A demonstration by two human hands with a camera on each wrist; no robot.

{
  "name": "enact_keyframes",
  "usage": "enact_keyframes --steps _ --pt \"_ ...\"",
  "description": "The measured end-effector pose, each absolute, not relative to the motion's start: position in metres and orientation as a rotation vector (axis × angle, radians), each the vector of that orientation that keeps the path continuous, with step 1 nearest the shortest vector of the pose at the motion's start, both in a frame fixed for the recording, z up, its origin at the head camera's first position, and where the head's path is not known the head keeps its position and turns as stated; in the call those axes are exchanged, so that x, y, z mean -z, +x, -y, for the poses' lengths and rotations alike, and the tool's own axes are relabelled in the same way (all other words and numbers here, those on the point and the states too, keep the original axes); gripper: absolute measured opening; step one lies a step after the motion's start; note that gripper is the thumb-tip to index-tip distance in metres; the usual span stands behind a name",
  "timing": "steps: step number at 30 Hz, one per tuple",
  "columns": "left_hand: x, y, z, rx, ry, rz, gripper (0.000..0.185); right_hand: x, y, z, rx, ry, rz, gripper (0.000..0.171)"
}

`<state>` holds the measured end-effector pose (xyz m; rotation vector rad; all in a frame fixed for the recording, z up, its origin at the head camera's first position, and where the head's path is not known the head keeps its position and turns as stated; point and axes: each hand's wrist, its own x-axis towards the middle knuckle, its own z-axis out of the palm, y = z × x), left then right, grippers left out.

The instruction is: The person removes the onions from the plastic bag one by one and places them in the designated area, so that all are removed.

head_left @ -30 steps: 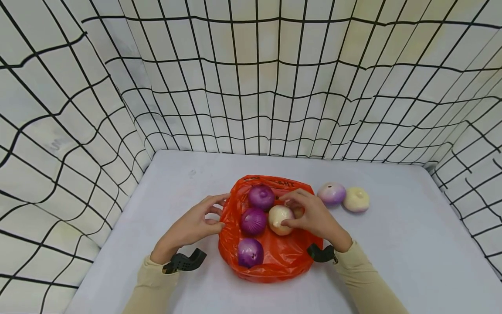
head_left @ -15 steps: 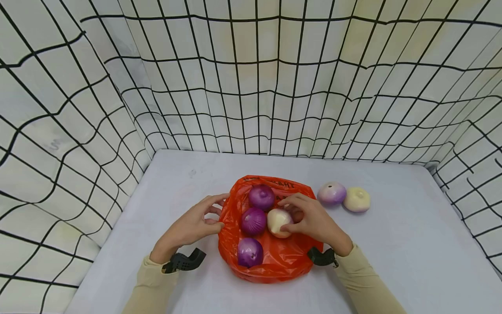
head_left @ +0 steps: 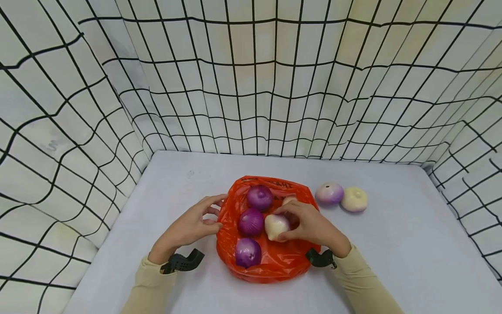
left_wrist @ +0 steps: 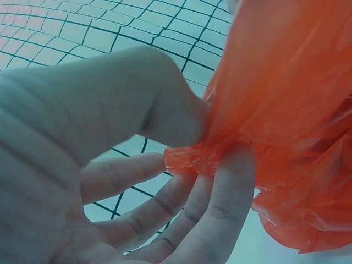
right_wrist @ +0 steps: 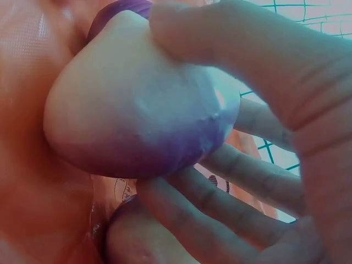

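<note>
An orange plastic bag (head_left: 274,261) lies open on the grey table, holding three purple onions (head_left: 251,222) in a column. My right hand (head_left: 306,224) grips a pale onion (head_left: 276,226) inside the bag; in the right wrist view the pale onion (right_wrist: 137,110) fills the frame with my fingers (right_wrist: 247,60) curled round it. Another pale onion (head_left: 289,200) shows just behind that hand. My left hand (head_left: 194,224) pinches the bag's left rim; the left wrist view shows thumb and fingers (left_wrist: 220,192) clamped on the orange film (left_wrist: 286,110).
Two more onions lie on the table (head_left: 392,244) right of the bag: a purple-tinged one (head_left: 329,193) and a pale one (head_left: 354,199). White cloth walls with a black grid (head_left: 251,87) close in the back and both sides.
My right hand has drawn the pale onion a little down and left within the bag, uncovering another pale onion behind it. The left hand has kept its pinch on the rim.
</note>
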<state>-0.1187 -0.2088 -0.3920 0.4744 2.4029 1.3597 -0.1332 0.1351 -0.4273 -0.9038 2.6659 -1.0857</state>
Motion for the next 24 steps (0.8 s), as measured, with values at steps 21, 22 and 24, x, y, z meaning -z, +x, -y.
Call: enact_keyframes --steps 21,22,24 --pt "0.393 -0.118 0.21 -1.376 0.477 -2.393 0.072 0.417 -0.131 -0.148 1.307 -0.866 -2.739 0.056" --pt "0.393 -0.118 0.21 -1.38 0.478 -2.391 0.072 0.415 -0.131 -0.148 1.321 -0.862 -2.742 0.056" --pt "0.393 -0.118 0.21 -1.384 0.477 -2.389 0.072 0.413 -0.131 -0.15 1.355 -0.863 -2.736 0.056"
